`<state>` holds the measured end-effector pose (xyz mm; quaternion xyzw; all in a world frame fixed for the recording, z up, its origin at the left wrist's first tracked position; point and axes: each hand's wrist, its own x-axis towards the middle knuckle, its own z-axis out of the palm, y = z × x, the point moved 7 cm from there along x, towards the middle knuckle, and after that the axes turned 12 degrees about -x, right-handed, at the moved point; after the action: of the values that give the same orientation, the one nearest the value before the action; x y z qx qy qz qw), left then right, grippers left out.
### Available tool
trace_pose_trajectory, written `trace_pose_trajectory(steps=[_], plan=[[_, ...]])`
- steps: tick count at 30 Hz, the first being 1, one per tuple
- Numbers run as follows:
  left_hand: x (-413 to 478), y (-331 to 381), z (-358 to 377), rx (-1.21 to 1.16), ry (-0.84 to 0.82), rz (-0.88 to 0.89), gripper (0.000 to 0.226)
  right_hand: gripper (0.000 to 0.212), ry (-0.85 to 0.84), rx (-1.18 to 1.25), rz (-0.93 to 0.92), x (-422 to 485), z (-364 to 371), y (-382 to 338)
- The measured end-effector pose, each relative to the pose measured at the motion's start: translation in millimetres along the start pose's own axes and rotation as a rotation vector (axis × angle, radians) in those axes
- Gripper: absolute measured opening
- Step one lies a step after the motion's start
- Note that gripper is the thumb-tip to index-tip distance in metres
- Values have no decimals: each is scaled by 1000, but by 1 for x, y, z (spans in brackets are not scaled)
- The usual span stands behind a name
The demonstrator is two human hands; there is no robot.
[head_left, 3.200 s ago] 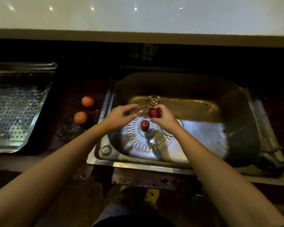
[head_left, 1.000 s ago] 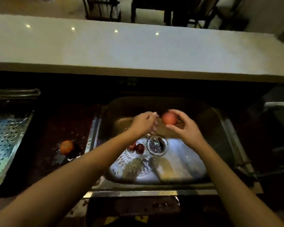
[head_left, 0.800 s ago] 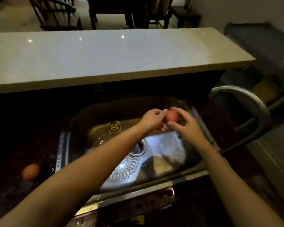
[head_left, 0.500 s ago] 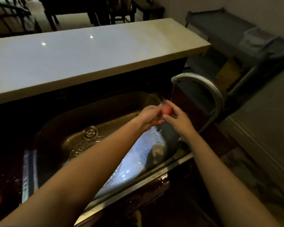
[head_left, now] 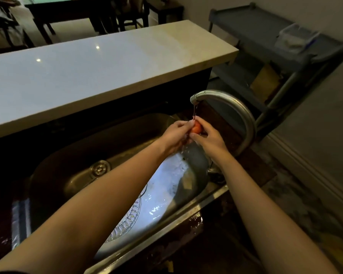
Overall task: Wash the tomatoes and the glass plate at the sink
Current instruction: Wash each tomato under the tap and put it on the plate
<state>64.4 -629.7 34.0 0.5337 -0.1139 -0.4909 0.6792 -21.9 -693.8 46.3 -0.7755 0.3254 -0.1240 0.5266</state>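
An orange-red tomato [head_left: 196, 128] sits between my left hand [head_left: 175, 135] and my right hand [head_left: 210, 138], both closed around it. A thin stream of water from the curved metal tap [head_left: 232, 107] falls onto it. Below, the steel sink [head_left: 71, 167] holds the cut-glass plate [head_left: 127, 222], mostly hidden under my left forearm. Any tomatoes lying on the plate are covered by that arm.
A pale stone counter [head_left: 91, 70] runs along the far side of the sink. A grey shelf cart [head_left: 265, 36] with a clear plastic tub [head_left: 295, 38] stands at the right. Dark wet worktop borders the sink at left and front.
My view has swung right and both hands have carried the tomato from over the plate to under the tap. Water now runs over it. The tomatoes on the left worktop are out of view.
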Motion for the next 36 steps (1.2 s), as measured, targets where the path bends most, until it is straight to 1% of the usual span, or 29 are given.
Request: trace_pose_trajectory(steps=[1, 3, 5, 6, 8, 9, 12, 16, 18, 21, 22, 24, 26, 28, 29, 30, 31, 33, 34, 35, 36], plan=[[2, 2, 0, 1, 21, -4, 31, 51, -9, 36, 6, 1, 0, 0], [4, 4, 3, -15, 55, -28, 30, 37, -25, 173, 35, 3, 3, -2], [5, 5, 10, -26, 71, -38, 33, 21, 20, 248, 69, 8, 6, -6], [5, 6, 14, -33, 68, -32, 33, 17, 70, 249, 86, 11, 5, -9], [5, 7, 20, -88, 54, -17, 32, 18, 164, 247, 114, 18, 4, -16], [5, 8, 20, -127, 51, -14, 33, 20, 183, 246, 115, 21, 4, -20], [6, 18, 17, -184, 34, -26, 33, 20, 178, 185, 62, 27, 6, -30], [8, 31, 17, -36, 36, -13, 29, 24, 120, 54, 15, 29, 8, -32], [9, 31, 21, -35, 37, -14, 29, 27, 170, 103, 45, 32, 0, -31], [9, 27, 28, -153, 46, -40, 27, 26, 283, 289, 163, 36, -10, -30], [9, 26, 29, -177, 47, -44, 26, 25, 311, 305, 180, 37, -11, -29], [9, 28, 28, -172, 47, -35, 24, 21, 325, 188, 147, 35, -7, -31], [11, 34, 23, -151, 81, -9, 33, 18, 285, 29, 54, 30, 0, -33], [12, 37, 19, -74, 97, -6, 40, 21, 278, -46, -11, 26, 5, -36], [11, 37, 21, -34, 68, -20, 42, 22, 303, -24, 2, 26, 2, -36], [9, 35, 24, -18, 35, -35, 41, 23, 340, 47, 52, 28, -2, -34], [8, 34, 27, -27, 19, -43, 38, 27, 356, 151, 143, 29, -5, -30], [4, 34, 30, -79, 34, -27, 25, 36, 309, 433, 312, 31, -4, -23], [4, 35, 31, -84, 37, 2, 21, 39, 284, 525, 344, 32, -1, -22], [3, 37, 31, -58, 36, 42, 22, 39, 264, 524, 347, 32, 1, -22], [3, 40, 29, -4, 39, 86, 26, 39, 253, 450, 333, 33, 3, -23]])
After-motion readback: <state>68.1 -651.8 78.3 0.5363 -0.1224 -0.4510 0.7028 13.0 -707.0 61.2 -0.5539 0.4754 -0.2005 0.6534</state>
